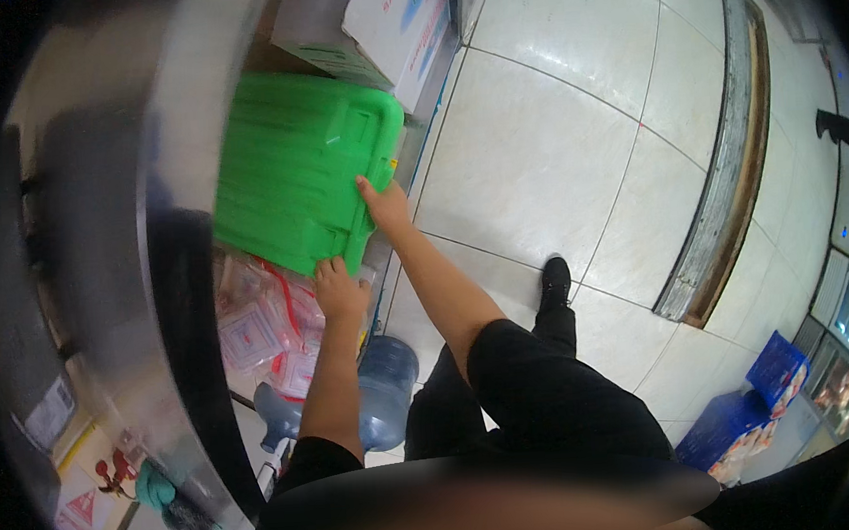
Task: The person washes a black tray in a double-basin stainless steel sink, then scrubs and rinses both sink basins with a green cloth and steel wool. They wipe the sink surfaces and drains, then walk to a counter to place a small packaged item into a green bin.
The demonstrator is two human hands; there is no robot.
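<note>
A green plastic storage bin lid (287,171) lies at a slant beneath a metal counter, its left part hidden by the counter edge. My right hand (386,203) grips its near right edge, thumb on top and fingers out of sight underneath. At the near corner, my left hand (340,288) has its fingers curled over the rim. Clear plastic packages with red strips (272,340) lie beside the lid, just left of my left hand. What is under the lid cannot be seen.
A white printed carton (399,37) stands beyond the lid. Close to my legs lies a blue water jug (388,391). The steel counter (187,83) overhangs at left. On the tiled floor (533,134) are a wood-edged strip (718,174) and, at right, blue boxes (726,429).
</note>
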